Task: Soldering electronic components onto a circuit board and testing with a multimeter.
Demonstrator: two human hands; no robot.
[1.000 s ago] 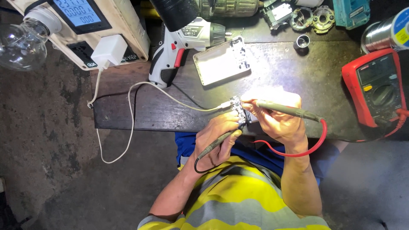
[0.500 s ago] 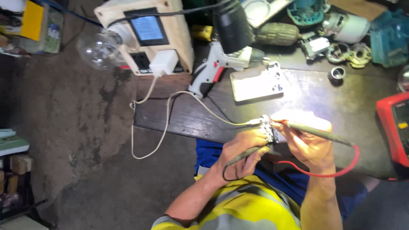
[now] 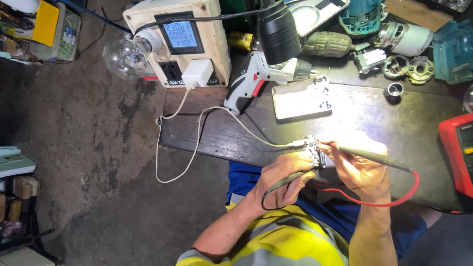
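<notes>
Nearest to us, our left hand (image 3: 283, 180) is closed around a dark probe (image 3: 288, 181) whose black lead loops below the wrist, and the same hand steadies the small circuit board (image 3: 313, 152) at the near edge of the dark workbench (image 3: 364, 113). Our right hand (image 3: 357, 167) grips the red-leaded probe (image 3: 374, 156) like a pen, its tip touching the board's right side under a bright glare.

We judge the board light, stiff and fragile: best pinched by its bare edges, clear of the components, and the thin white cable (image 3: 197, 143) plugged into its left end will tug if it is lifted carelessly. The probes are slim and light, gripped well back from their tips.

Further off lie a white flat panel (image 3: 300, 98) and a white cordless screwdriver (image 3: 251, 81). To the right stands a red multimeter (image 3: 458, 152). Farthest away, a wooden power box (image 3: 182, 37) with a lit display carries a clear bulb (image 3: 125, 56) on its left.
</notes>
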